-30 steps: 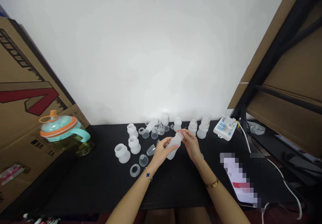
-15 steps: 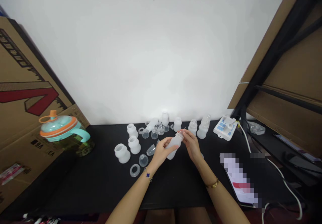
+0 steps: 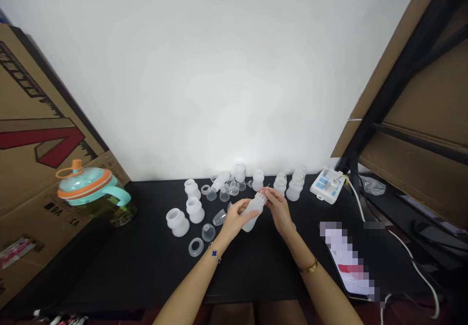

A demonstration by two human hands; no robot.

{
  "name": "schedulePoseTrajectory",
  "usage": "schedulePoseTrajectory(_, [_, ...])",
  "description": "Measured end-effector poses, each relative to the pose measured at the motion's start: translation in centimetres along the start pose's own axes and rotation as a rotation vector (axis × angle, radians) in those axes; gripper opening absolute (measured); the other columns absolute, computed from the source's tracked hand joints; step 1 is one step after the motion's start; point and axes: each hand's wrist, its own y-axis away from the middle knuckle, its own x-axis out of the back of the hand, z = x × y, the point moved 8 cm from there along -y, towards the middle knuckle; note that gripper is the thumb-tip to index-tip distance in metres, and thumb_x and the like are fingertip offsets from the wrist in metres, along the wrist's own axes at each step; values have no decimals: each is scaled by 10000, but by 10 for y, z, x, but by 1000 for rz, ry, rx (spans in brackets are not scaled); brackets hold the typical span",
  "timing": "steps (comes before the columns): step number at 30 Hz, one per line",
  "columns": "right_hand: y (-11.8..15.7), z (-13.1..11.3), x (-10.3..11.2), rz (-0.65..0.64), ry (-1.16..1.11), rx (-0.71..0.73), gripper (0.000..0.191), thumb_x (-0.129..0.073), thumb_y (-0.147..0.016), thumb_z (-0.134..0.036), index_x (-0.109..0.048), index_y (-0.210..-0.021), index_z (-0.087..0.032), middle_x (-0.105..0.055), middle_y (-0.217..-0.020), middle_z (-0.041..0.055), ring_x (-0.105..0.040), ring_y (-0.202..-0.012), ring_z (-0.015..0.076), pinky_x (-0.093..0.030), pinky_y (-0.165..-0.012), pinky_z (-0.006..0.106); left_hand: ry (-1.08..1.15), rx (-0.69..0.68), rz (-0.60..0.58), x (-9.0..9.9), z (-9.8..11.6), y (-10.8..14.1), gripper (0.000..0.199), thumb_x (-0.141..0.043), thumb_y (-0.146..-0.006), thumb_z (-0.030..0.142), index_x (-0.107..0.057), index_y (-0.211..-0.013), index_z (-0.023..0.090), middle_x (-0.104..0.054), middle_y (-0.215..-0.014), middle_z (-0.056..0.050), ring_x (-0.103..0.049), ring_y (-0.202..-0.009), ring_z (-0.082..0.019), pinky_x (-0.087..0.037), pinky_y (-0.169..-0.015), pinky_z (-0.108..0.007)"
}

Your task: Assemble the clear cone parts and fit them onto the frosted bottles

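Our left hand [image 3: 234, 219] grasps the tilted baby bottle [image 3: 248, 225] above the table [image 3: 139, 266], while our right hand [image 3: 280, 212] pinches the clear piece [image 3: 263, 195] at its mouth, which may slip if we press unevenly.

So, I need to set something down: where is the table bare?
Widest: between jug and ring, down to the table's near edge. Smaller: between left forearm and right forearm, and between right forearm and phone. Crowded: along the wall, with cups and bottles.
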Motion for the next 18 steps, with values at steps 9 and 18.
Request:
schedulePoseTrajectory(9, [0,-1,0,12,1,-3,337,-829,-725,-501,-782,-927,-236,-764,-989,70,-676,-991,278,-527,-804,368,45,24,13,-1,2,1,508,-865,-672,420,-713,-1067,140,-762,-1018,-104,-706,-940,-266,-534,-840,-334])
schedulePoseTrajectory(18, [1,-3,1,30,7,1,354,-827,-720,-512,-783,-925,-227,-764,-1003,77,-678,-969,283,-521,-767,363,74,25,10,-1,2,1,484,-861,-677,436,-730,-1038,143,-765,-1011,-101,-710,-944,-268,-537,-849,-340])
